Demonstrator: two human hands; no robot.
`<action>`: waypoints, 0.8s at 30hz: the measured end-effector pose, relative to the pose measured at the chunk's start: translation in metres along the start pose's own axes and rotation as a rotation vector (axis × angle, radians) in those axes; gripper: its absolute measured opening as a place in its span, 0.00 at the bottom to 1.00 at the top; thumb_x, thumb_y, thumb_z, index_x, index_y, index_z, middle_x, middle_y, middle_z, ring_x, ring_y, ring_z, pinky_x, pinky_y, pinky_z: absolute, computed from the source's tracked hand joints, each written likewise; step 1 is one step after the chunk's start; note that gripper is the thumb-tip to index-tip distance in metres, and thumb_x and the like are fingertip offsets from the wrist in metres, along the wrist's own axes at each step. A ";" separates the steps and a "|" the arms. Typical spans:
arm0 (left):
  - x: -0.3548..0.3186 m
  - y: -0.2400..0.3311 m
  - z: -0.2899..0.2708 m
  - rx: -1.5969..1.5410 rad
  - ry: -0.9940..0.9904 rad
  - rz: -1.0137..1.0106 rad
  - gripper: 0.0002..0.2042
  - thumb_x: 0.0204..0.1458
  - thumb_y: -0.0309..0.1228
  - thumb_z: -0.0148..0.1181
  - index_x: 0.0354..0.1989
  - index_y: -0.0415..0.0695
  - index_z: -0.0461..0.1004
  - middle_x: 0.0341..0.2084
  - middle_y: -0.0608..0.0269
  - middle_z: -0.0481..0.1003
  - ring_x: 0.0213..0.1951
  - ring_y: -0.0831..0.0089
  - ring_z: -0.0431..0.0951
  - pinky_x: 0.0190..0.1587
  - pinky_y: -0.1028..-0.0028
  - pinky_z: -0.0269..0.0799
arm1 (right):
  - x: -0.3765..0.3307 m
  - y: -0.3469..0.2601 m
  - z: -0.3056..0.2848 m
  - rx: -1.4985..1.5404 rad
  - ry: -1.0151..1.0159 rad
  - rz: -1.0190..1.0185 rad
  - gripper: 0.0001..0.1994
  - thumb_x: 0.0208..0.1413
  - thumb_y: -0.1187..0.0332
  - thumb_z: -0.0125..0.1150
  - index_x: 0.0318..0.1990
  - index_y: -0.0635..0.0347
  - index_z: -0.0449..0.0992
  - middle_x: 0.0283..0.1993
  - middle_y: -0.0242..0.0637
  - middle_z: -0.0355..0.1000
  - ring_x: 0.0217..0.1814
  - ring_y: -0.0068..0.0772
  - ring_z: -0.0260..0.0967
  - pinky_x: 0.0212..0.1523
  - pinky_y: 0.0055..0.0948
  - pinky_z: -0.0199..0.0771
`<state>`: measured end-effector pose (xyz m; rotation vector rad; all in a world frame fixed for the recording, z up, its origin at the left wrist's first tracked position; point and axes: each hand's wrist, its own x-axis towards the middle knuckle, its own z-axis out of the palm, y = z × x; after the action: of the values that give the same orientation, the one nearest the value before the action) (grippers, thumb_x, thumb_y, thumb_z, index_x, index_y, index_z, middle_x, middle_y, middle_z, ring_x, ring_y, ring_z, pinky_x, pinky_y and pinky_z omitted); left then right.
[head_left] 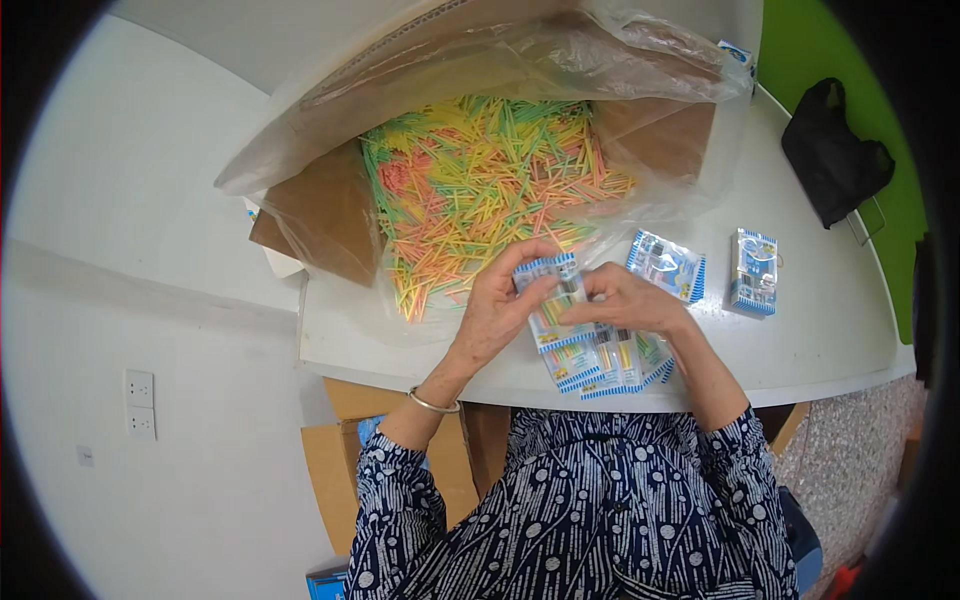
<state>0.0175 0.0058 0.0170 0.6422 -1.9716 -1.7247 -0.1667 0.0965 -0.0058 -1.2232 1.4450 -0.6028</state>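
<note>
While your two hands meet over the near edge of the white table (830, 340), both are closed on one small packet (553, 283): your left hand (500, 310) pinches its left side with curled fingers, and your right hand (625, 300) grips its right side from above. That packet is a flat clear sleeve with a blue-and-white striped border, and thin coloured sticks show through it. You hold it just above a fanned pile of like packets (600, 362) lying at the table's near edge, each with the same striped edging and yellow, green and orange sticks inside.

Just right of your right hand lies another single packet (667, 264), tilted, and further right a small stack of packets (753, 272) stands apart from it. Far from you, an open cardboard box (330, 215) lined with a clear plastic bag (640, 50) holds a loose heap of coloured sticks (480, 180) in green, yellow, orange and pink. A black bag (833, 150) rests at the far right of the table. A metal bangle (432, 402) circles your left wrist.
</note>
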 end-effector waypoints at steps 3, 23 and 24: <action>-0.012 -0.014 -0.003 -0.036 -0.015 -0.145 0.16 0.54 0.21 0.57 0.51 0.38 0.66 0.42 0.65 0.71 0.42 0.82 0.72 0.41 0.81 0.71 | -0.014 0.023 -0.016 -0.087 0.497 -0.448 0.19 0.45 0.58 0.67 0.37 0.67 0.76 0.36 0.41 0.71 0.40 0.35 0.67 0.40 0.32 0.66; 0.030 -0.027 0.040 0.481 0.110 0.323 0.16 0.48 0.33 0.65 0.44 0.39 0.72 0.44 0.58 0.71 0.47 0.66 0.69 0.51 0.70 0.64 | -0.042 0.028 -0.013 -0.671 1.015 -0.622 0.12 0.42 0.74 0.66 0.37 0.62 0.77 0.49 0.39 0.68 0.50 0.42 0.63 0.50 0.39 0.62; 0.033 -0.025 0.041 0.391 0.102 0.309 0.14 0.49 0.32 0.64 0.42 0.38 0.73 0.39 0.61 0.73 0.43 0.72 0.72 0.47 0.73 0.66 | -0.039 0.028 -0.012 -0.659 0.962 -0.652 0.14 0.42 0.72 0.67 0.39 0.61 0.76 0.51 0.40 0.68 0.50 0.43 0.63 0.50 0.38 0.63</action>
<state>-0.0315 0.0152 -0.0120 0.5038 -2.2170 -1.1160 -0.1927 0.1383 -0.0116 -2.1254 2.1280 -1.3510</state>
